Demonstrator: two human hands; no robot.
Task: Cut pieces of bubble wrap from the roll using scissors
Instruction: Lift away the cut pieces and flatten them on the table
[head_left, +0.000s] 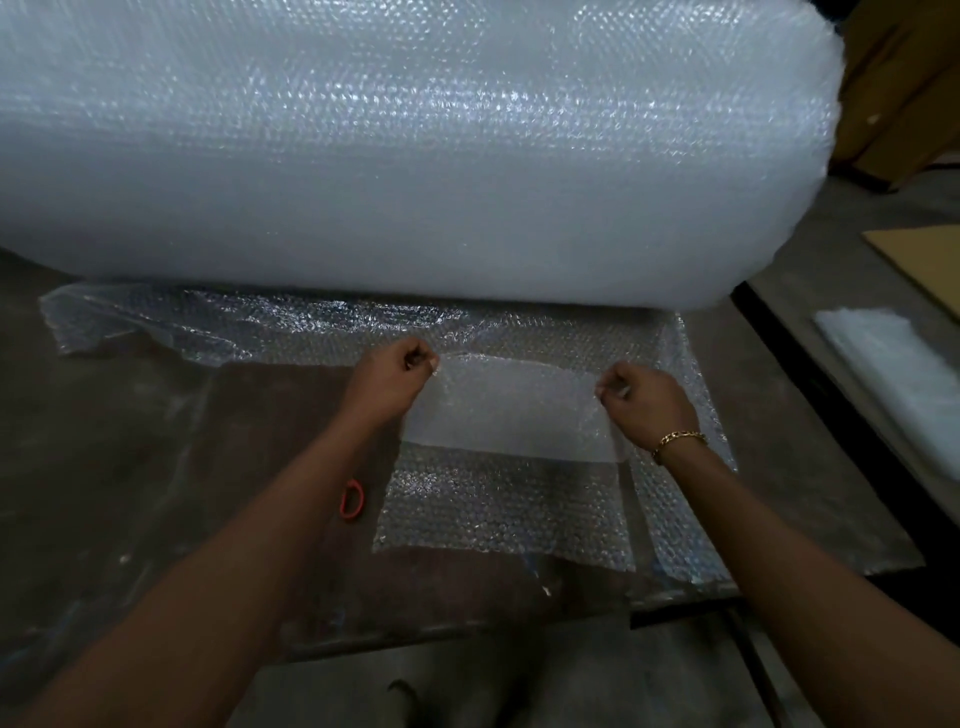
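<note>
Presently both hands up at the far corners of a cut piece (506, 410), lifted off the sheet beneath. Left hand (397, 376) fisted, fingertips pressed together on the piece's left top corner; right hand (644, 402), gold bracelet (678, 440) at the wrist, pinching the right top corner the same way. Piece stretched taut between the two grips, lower edge hanging toward the body.

Bubble wrap roll (405, 145) large, lying on its side across the far part of the surface (104, 467), filling most of the view. Loose sheet (498, 514) trailing out from under it, flat on the surface, directly below the held piece. Ragged edge of wrap running off to the left under the roll.

Scissors (352, 500): only a red handle loop visible, lying on the surface just beside the left forearm, apart from both hands. Blades hidden by the arm.

Handling, by judgement: film very light, limp, no stiffness of its own; sags unless held at two points. Likely slippery and prone to cling or drift with any draught. Corners or edges the sensible hold, as now; a pinch is enough, a hard squeeze would pop cells. Tears readily along a started cut.

Off to the right, beyond the surface edge: cardboard (924, 265) and a pale stack (893, 374), possibly finished pieces, cannot tell.
</note>
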